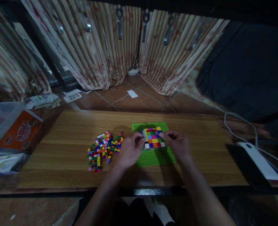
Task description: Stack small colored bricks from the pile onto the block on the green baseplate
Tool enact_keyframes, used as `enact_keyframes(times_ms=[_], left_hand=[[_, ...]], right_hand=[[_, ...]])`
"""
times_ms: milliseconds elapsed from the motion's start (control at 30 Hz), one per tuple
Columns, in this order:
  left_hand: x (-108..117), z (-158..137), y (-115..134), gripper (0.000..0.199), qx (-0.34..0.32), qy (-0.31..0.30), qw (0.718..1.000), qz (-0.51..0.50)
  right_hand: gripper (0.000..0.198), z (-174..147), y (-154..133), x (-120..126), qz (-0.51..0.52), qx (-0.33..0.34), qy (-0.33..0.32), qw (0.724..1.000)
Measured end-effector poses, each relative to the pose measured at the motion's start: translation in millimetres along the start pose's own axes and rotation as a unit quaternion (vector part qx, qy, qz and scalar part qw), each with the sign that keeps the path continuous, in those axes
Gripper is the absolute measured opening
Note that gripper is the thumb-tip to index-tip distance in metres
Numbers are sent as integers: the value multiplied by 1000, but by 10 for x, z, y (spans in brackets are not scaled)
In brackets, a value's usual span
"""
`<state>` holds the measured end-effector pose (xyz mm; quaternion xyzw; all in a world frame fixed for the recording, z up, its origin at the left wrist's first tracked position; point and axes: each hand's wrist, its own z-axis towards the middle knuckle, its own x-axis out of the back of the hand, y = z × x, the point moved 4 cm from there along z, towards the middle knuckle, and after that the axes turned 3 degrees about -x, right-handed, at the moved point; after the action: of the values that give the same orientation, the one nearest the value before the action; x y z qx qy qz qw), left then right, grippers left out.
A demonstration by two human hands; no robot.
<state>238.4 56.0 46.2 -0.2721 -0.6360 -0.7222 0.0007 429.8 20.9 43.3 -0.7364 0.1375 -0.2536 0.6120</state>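
Note:
A low rectangular build of multicoloured toy bricks [152, 145] stands on a green studded baseplate [153, 160]. At its left edge is my left hand [130, 150], thumb and fingers pinched together by the outer bricks. Whatever lies in that pinch is hidden. My right hand [179, 145] reaches in from the other side, its fingertips closed at a dark blue brick [160, 134] by the build's upper right. Left of my left hand, many loose bricks [103, 144] in mixed colours lie in a spread pile.
The wooden table [66, 141] carries all of this. A clear plastic bin [7, 110] with an orange package [21, 131] stands at the left. At the right lie a white power strip [258, 160] and its cable [243, 117]. Striped curtains [120, 53] hang beyond the table.

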Motion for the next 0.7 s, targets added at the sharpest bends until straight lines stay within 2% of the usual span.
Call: enact_keyframes(times_ms=[167,467,700], left_hand=[[-20,-10,-2,16,1,-6,1000,23],[-16,-10,0,16,10,-15,999,49],[-9,-15,10,15,2,-13,999,52]], right_hand=[[36,24,0,8,26,-2,-17,1000],[31,25,41,89,3,30,-25,999],[34,31,81,47,1,32,-42,999]])
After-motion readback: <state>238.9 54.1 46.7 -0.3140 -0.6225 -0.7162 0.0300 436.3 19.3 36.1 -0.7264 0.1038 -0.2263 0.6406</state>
